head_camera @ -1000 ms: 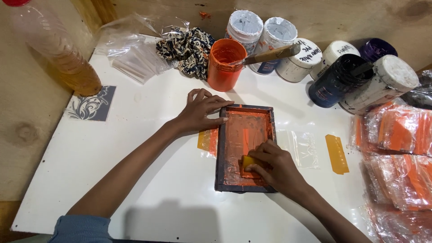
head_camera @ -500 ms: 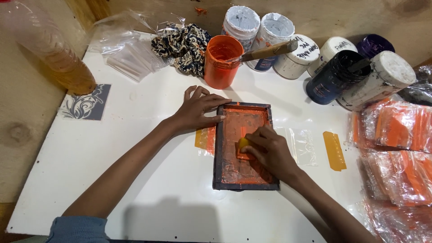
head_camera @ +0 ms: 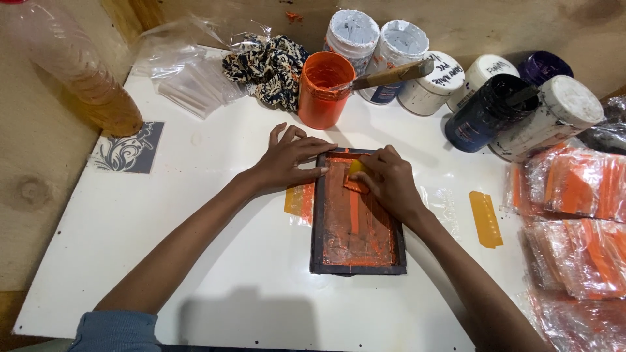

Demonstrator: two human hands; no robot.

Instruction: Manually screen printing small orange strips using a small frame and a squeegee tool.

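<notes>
the right hand (head_camera: 390, 182) covers most of a small yellow squeegee (head_camera: 357, 168), so only a corner of that tool shows at the fingertips; its full shape and edge cannot be made out. the fingers are curled down and closed over it, pressing it onto the mesh near the far end of the screen frame (head_camera: 356, 213). what lies beneath the frame is largely hidden: just an orange piece in a clear sleeve (head_camera: 300, 201) sticks out at the left side, and a bit of clear plastic on the right. both forearms run out of the bottom edge, with a blue sleeve (head_camera: 112, 329) cut off at the lower left.

the frame is a dark wooden rectangle smeared with orange ink, lying flat near the middle of the white table (head_camera: 195, 261). its long axis runs away from the person, near to far, tilted very slightly. the left hand (head_camera: 287, 160) lies open and flat, fingers spread, with the fingertips pressing on the frame's far left corner.

beyond the frame stands an open orange paint jar (head_camera: 324, 91) with a wooden-handled tool (head_camera: 391, 74) resting across its mouth. a second yellow scraper (head_camera: 486, 218) lies on the table to the right, apart from the frame, beside packets of orange pieces (head_camera: 574, 202) that are cut off at the right edge.
</notes>
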